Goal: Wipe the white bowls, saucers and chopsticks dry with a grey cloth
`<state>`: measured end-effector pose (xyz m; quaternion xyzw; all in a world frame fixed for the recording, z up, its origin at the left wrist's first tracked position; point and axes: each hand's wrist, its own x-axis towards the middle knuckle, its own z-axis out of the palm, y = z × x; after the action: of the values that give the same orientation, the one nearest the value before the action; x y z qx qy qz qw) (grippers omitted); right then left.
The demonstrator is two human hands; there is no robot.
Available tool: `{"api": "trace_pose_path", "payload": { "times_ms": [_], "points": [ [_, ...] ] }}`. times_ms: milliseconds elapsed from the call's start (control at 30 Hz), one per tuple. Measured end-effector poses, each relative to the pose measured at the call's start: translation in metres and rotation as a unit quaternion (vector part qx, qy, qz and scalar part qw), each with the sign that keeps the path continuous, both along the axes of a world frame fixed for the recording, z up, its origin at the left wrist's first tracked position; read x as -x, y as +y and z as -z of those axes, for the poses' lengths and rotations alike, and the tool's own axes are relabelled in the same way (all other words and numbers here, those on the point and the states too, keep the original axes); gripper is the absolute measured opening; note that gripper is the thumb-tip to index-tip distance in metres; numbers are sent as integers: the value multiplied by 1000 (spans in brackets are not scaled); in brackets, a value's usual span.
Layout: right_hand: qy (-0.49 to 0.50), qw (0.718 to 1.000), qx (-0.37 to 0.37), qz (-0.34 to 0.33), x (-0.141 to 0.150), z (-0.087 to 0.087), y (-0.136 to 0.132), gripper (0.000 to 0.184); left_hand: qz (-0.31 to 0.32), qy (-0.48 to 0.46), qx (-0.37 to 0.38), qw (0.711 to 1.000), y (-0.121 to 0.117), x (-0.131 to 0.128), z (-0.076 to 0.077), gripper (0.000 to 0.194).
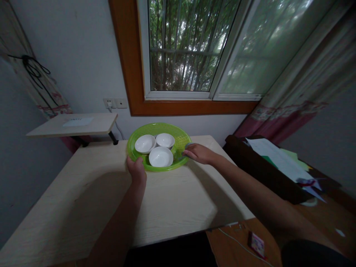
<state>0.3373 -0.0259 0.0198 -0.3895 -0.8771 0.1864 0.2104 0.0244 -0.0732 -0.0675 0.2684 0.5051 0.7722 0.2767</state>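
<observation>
A round green tray rests at the far edge of a light wooden table. In it stand three white bowls: one at the left, one at the back, one at the front. My left hand grips the tray's near left rim, fingers closed over it. My right hand is closed on the tray's right rim.
A small raised side shelf with a paper on it stands at the left. A dark desk with papers is at the right. Behind are a window, curtains and a wall socket. A cable and a small pink object lie on the floor.
</observation>
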Motion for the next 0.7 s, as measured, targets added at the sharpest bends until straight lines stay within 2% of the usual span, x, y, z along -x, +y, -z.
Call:
{"api": "trace_pose_path", "payload": {
  "times_ms": [200, 333, 467, 567, 700],
  "points": [
    [-30, 998, -49, -4, -12, -6, 35, 38, 43, -50, -1, 998, 3, 11, -9, 53],
    [-36, 998, -53, -2, -13, -6, 42, 32, 41, -58, 4, 997, 8, 12, -9, 54],
    [-11, 999, -36, -11, -6, -4, 22, 39, 36, -56, -2, 998, 11, 12, -7, 54],
    [-6, 999, -24, -40, 2, -3, -6, 44, 28, -53, 0, 998, 11, 12, -5, 50],
    [25, 999, 12, -44, 15, -6, -43, 47, 19, -27, -8, 999, 12, 14, 2, 48]
  ]
}}
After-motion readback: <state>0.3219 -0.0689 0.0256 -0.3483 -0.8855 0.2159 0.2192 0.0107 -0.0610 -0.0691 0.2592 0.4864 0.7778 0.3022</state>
